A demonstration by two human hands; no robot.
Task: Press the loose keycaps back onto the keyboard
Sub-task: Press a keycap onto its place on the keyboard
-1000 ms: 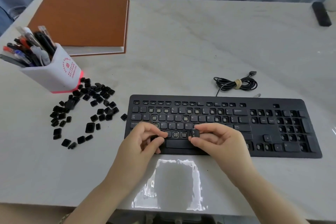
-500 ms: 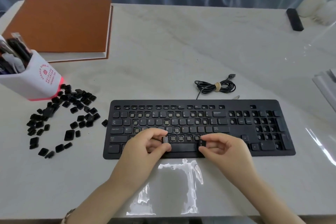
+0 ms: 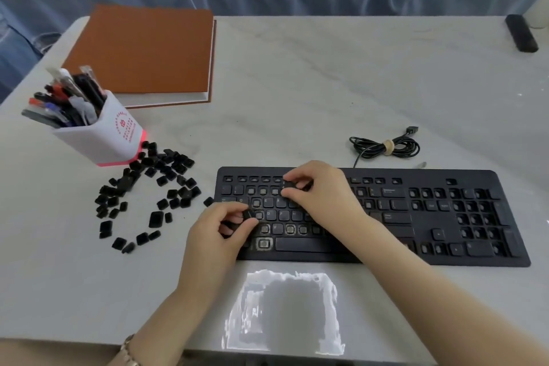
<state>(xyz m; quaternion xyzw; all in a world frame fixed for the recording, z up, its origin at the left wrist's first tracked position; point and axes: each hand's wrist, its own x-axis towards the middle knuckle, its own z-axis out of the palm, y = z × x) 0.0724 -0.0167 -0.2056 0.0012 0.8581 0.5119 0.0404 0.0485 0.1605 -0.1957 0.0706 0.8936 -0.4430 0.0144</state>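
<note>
A black keyboard (image 3: 445, 217) lies on the white table with many bare key sockets among the fitted keys. My left hand (image 3: 219, 235) is over its left end and pinches a small black keycap (image 3: 248, 214) between thumb and fingers at the home row. My right hand (image 3: 320, 190) reaches across to the number row and pinches another black keycap (image 3: 289, 185) there. Several loose black keycaps (image 3: 148, 190) lie scattered on the table to the left of the keyboard.
A white pen cup (image 3: 101, 134) full of pens stands beside the keycap pile. A brown notebook (image 3: 142, 53) lies behind it. The coiled keyboard cable (image 3: 384, 147) sits behind the keyboard, and a black bar (image 3: 521, 33) lies at the far right corner.
My right hand moved up from the bottom row to the number row with its keycap. My left hand shifted up to the home row, still pinching its keycap.
</note>
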